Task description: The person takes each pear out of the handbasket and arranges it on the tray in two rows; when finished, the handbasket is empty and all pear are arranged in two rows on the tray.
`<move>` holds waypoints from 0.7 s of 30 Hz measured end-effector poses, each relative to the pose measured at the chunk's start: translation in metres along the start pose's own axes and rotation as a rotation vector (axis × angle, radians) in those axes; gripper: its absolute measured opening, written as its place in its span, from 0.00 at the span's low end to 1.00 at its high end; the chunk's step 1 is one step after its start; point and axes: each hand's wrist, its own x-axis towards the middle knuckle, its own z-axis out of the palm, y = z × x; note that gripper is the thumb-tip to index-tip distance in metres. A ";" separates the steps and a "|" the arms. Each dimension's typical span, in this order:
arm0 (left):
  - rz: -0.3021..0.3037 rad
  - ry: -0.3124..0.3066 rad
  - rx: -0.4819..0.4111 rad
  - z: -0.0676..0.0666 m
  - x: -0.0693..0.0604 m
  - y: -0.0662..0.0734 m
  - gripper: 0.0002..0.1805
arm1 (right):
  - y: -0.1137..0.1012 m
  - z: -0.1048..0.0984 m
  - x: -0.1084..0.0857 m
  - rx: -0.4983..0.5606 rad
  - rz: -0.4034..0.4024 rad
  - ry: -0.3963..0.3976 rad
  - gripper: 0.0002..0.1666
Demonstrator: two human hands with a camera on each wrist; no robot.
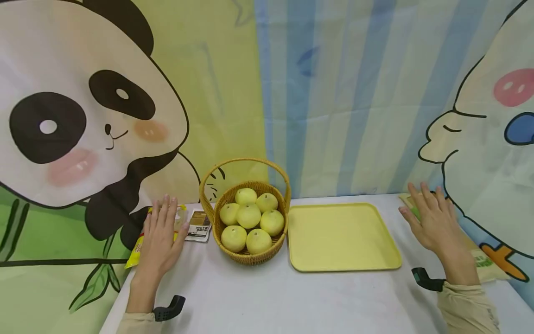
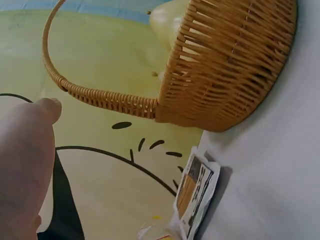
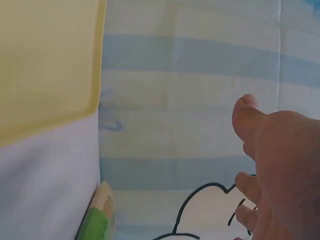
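Left hand: fingers straight and close together, thumb a little apart, holding nothing; it shows in front of the yellow packet at the left end of the table.
Right hand: fingers straight and slightly spread, thumb out to the side, holding nothing; it shows in front of the beige packet at the right end.
Yellow packet: at far left, largely covered by the left hand; its wording cannot be read.
White sachet: lies between the yellow packet and the basket, with a brown panel and dark printed characters, too small to read.
Beige packet: at far right, partly behind the right hand and wrist; it bears green print, with lettering too faint to make out.
Basket: woven, with a tall handle, upright at the far side, left of the tray.
Fruit: pale yellow-green and round, seven showing inside the basket.
Tray: yellow, flat, just right of the basket.
Backdrop: cartoon panda at left, blue stripes at centre, white cartoon figure at right.
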 end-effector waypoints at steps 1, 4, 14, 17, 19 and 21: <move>-0.016 -0.009 -0.036 0.001 0.001 0.001 0.43 | -0.004 0.001 0.001 0.009 -0.019 0.006 0.43; -0.091 -0.059 -0.209 0.009 0.003 0.007 0.43 | -0.026 0.007 0.006 0.100 -0.101 0.036 0.41; -0.388 -0.065 -0.968 0.081 0.011 0.039 0.35 | -0.165 0.057 0.029 0.620 -0.400 -0.005 0.38; -0.506 -0.014 -1.122 0.102 0.013 0.051 0.34 | -0.208 0.072 0.042 0.757 -0.416 -0.195 0.41; -0.539 0.031 -1.203 0.113 0.012 0.059 0.35 | -0.232 0.084 0.053 0.813 -0.418 -0.308 0.46; -0.549 0.071 -1.272 0.122 0.009 0.064 0.37 | -0.251 0.096 0.063 0.847 -0.398 -0.391 0.51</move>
